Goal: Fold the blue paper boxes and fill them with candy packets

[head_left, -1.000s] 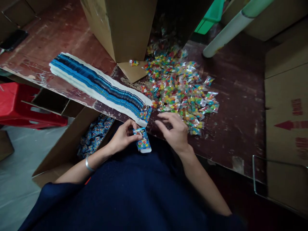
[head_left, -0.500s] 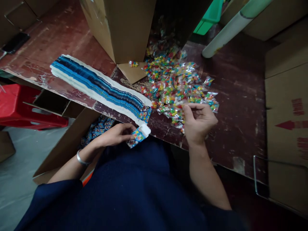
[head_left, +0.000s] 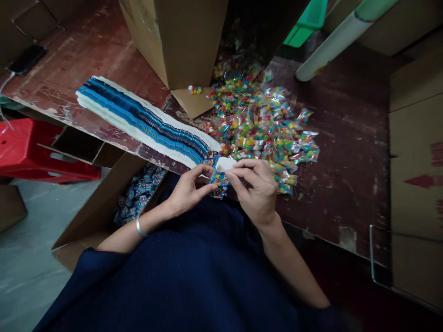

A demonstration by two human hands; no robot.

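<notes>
My left hand is closed on a small printed cardboard box, blue with colourful pictures, held between thumb and fingers at the table's front edge. The box's white flap stands up at its top. My right hand is at the box's right side, thumb and fingers bent together by the opening. Anything between those fingertips is hidden. Beyond the right hand lies a heap of clear packets of coloured candies. A long row of overlapping flat boxes stretches leftward from the held box.
A large cardboard carton stands behind the candy heap. Below the table's left edge, an open carton holds several filled-looking blue boxes. A red stool is at left. A white pole and another carton are at right.
My right hand has moved left from the candy heap to the box. My left hand has brought the box up and right, towards the end of the row.
</notes>
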